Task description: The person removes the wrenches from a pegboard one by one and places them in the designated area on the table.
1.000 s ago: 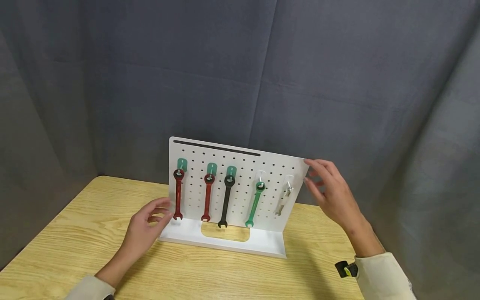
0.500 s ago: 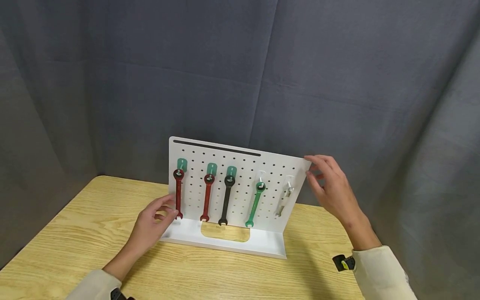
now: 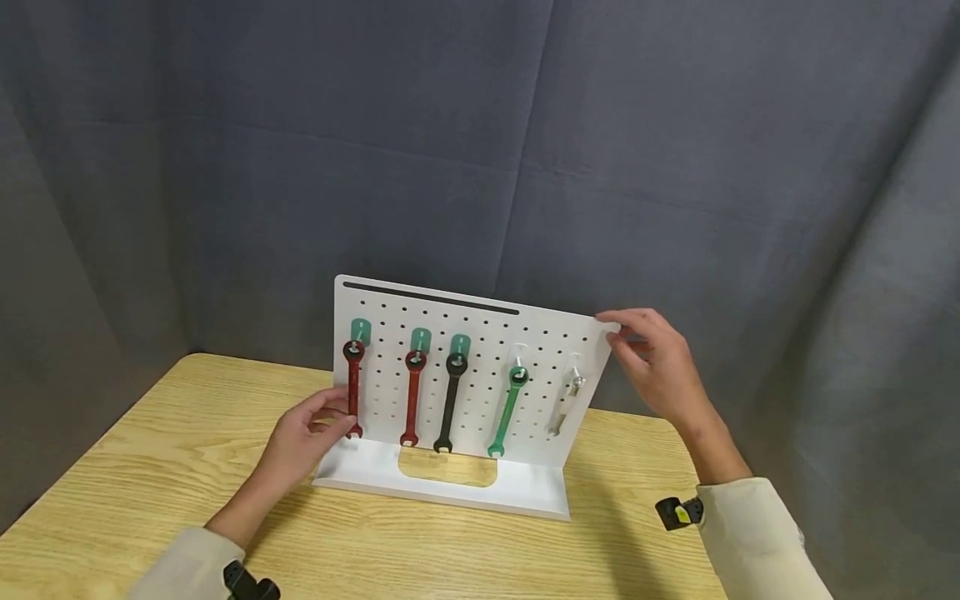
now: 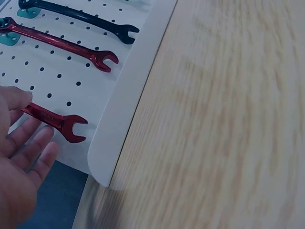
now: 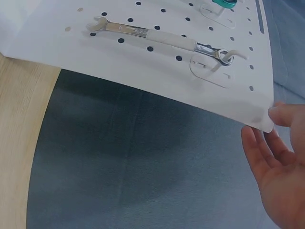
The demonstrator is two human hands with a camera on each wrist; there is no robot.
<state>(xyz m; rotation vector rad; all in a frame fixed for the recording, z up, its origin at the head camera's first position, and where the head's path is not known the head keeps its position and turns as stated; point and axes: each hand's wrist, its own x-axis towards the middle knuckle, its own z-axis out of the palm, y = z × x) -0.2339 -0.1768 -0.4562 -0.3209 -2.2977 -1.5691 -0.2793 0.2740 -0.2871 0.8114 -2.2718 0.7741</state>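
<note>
My left hand (image 3: pixel 306 429) is at the left side of a white pegboard (image 3: pixel 397 400), its thumb and fingers on the lower handle of the leftmost red combination wrench (image 3: pixel 353 392). That wrench's open end (image 4: pixel 71 128) juts past the thumb in the left wrist view. With my right hand (image 3: pixel 660 358) I pinch the board's upper right corner, thumb in front and fingers behind. Also hanging on hooks are a second red wrench (image 3: pixel 412 400), a black wrench (image 3: pixel 450 408), a green wrench (image 3: pixel 507 417) and a silver wrench (image 5: pixel 157 36) nearest the right hand.
The pegboard stands on its white base (image 3: pixel 517 483) on a wood-grain table (image 3: pixel 390 554). Behind it hangs a grey curtain (image 3: pixel 375 167). The base has a rounded cut-out (image 3: pixel 447 469) showing the tabletop.
My left hand has moved right onto the leftmost red wrench. My right hand has moved from beside the board's edge onto its upper corner and taken hold.
</note>
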